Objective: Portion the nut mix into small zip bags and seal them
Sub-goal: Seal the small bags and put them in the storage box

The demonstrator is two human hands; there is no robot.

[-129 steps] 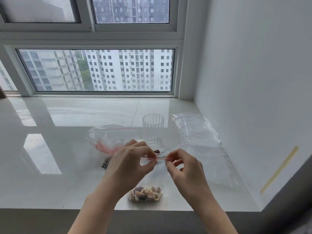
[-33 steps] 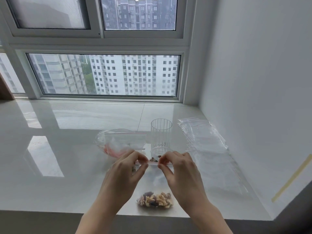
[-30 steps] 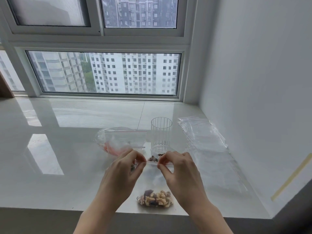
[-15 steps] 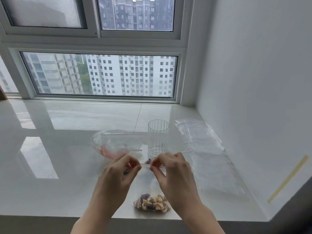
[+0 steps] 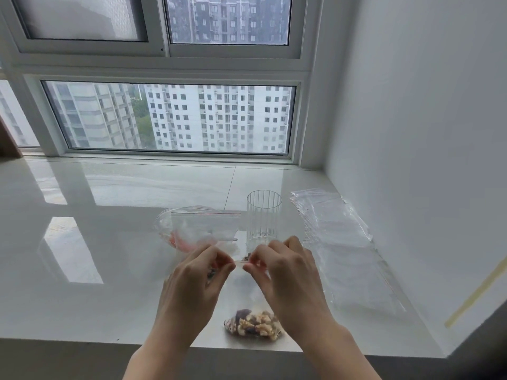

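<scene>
I hold a small zip bag [image 5: 248, 294] up between my two hands above the near edge of a glossy white windowsill [image 5: 109, 270]. My left hand [image 5: 192, 286] pinches the left end of the bag's top strip between thumb and curled forefinger; my right hand [image 5: 288, 275] pinches the right end the same way, thumb beneath and fingers curled over. A short stretch of the strip, with a thin red line, shows in the gap between my fingertips. Whether the seal is pressed closed along its whole length, I cannot tell.

The bag hangs down from my fingers, its clear film hard to see, and a portion of nut mix [image 5: 253, 326] sits bunched at its bottom, below and between my wrists, close to the sill's front edge. The mix shows pale walnut-like pieces among darker bits.

Just beyond my right hand stands a ribbed clear cup [image 5: 264, 218], upright, with a few dark crumbs at its base. Beyond my left hand lies a larger clear bag [image 5: 200, 229] with a red zip line, something pink showing through it. To the right of my right hand, a stack of empty zip bags [image 5: 343, 248] lies flat along the white wall [image 5: 425, 133]. A strip of yellowish tape [image 5: 477, 297] is stuck low on that wall.
</scene>
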